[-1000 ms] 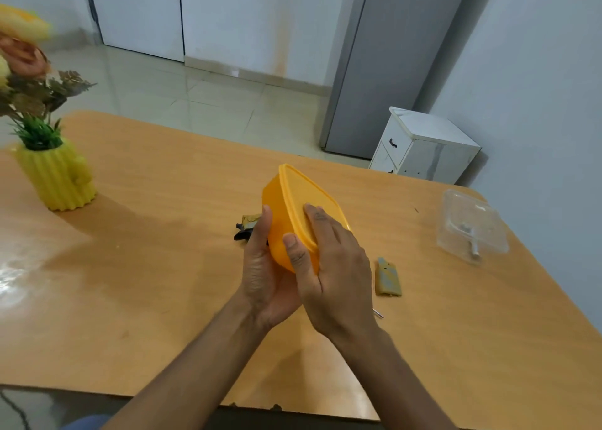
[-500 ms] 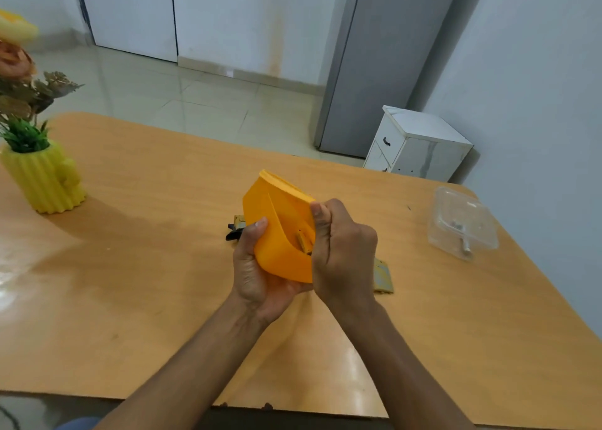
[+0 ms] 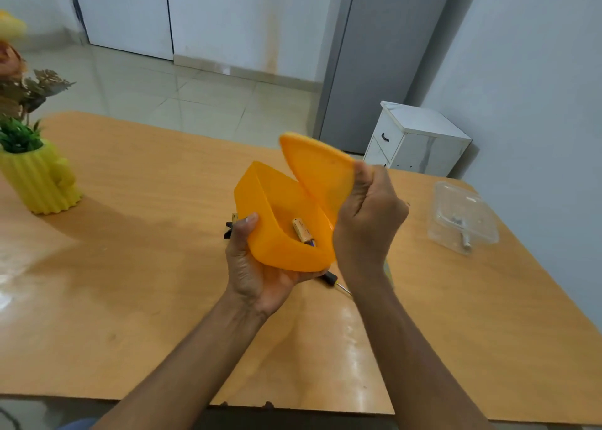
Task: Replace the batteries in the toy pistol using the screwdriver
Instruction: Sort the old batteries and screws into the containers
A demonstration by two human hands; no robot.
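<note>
- right hand (image 3: 366, 221): fingers curled round the near edge of the orange lid (image 3: 321, 172), pinching it and holding it lifted off, tilted up to the right above the box.
- left hand (image 3: 257, 266): cups the orange box (image 3: 280, 234) from below, thumb pressed on its left wall, fingers wrapped under; box tipped toward the camera.
- batteries (image 3: 303, 231): lying loose in the box's near corner; how many, cannot tell. likely small, smooth and prone to roll, so best pinched across the middle, one at a time, with the box kept level.
- box and lid look like thin, light, slightly bendy plastic; a firm hold on the rim should do.
- screwdriver (image 3: 335, 283): on the table just under the hands, mostly hidden.
- pistol (image 3: 232, 226): on the table behind the left hand, only a dark bit showing.
- clear box (image 3: 462, 218): far right on the table (image 3: 130, 266).
- yellow pot (image 3: 39, 182): far left.
</note>
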